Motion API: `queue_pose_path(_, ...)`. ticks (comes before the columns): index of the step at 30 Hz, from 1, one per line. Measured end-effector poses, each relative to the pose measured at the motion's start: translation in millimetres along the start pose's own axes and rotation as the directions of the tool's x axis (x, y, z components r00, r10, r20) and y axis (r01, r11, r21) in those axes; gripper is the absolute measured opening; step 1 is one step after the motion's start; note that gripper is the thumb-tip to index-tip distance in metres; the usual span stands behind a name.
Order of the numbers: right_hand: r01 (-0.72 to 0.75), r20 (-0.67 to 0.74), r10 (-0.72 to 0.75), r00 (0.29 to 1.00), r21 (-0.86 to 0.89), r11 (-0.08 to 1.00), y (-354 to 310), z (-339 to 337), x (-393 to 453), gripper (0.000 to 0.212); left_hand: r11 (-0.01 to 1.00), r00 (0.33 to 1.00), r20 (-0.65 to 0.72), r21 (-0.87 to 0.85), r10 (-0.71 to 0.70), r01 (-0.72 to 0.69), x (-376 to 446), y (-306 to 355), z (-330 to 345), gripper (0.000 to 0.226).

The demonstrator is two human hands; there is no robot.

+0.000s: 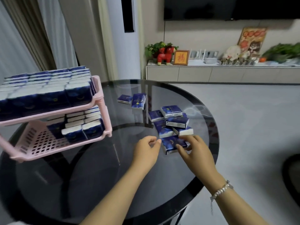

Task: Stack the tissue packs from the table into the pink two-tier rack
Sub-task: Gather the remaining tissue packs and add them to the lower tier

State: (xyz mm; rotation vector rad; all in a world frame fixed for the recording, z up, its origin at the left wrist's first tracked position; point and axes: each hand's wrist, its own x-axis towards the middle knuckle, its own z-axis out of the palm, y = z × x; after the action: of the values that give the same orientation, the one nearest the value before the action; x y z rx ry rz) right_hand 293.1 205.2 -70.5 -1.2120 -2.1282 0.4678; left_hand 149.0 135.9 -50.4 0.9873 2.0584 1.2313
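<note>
Glass table (97, 168): right hand (197, 151) grips tissue pack (171, 143); left hand (146, 151) loosely curled, empty.

left hand (146, 151) curled, right hand (195, 151) pinching

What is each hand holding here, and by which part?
Right hand fingers pinch the nearest dark blue tissue pack at its near-right edge, pack on the table. Left hand holds nothing.
</note>
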Motion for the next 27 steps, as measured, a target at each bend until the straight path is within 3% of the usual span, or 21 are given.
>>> queue_pose_path(6, -0.032, 0.030, 0.028, 0.999, 0.140, 0.990, 1.1, 9.4, -1.8, 0.025, 0.997, 0.999, -0.021, -0.062, -0.039, 0.038, 5.7, 1.0, 11.6, 0.039)
queue_pose_path(11, -0.027, 0.032, 0.021, 0.999, 0.210, 0.977, -10.0, 14.6, -0.1, 0.026, 0.980, 0.997, -0.077, -0.196, 0.003, -0.018, 6.9, -4.5, 9.9, 0.043)
queue_pose_path(16, 0.037, 0.026, -0.043, 0.999, 0.184, 0.982, -22.9, 16.0, 12.0, 0.020, 0.906, 0.988, -0.144, -0.423, -0.059, -0.008, 11.7, -8.0, 2.4, 0.039)
queue_pose_path(20, 0.080, -0.162, -0.082, 0.983, -0.018, 0.997, -22.3, 7.9, 39.3, 0.031, 0.840, 0.978, -0.179, -0.542, -0.105, -0.009, 17.4, -14.3, -6.6, 0.036)
queue_pose_path(23, -0.021, 0.000, 0.022, 1.000, -0.158, 0.987, -19.7, 1.0, 64.0, 0.050, 0.796, 0.975, -0.175, -0.605, -0.138, 0.004, 20.9, -22.3, -14.5, 0.033)
queue_pose_path(27, -0.020, 0.167, 0.051, 0.985, -0.178, 0.984, -15.1, 5.1, 81.6, 0.040, 0.721, 0.979, -0.137, -0.693, -0.149, 0.012, 21.3, -26.0, -23.1, 0.029)
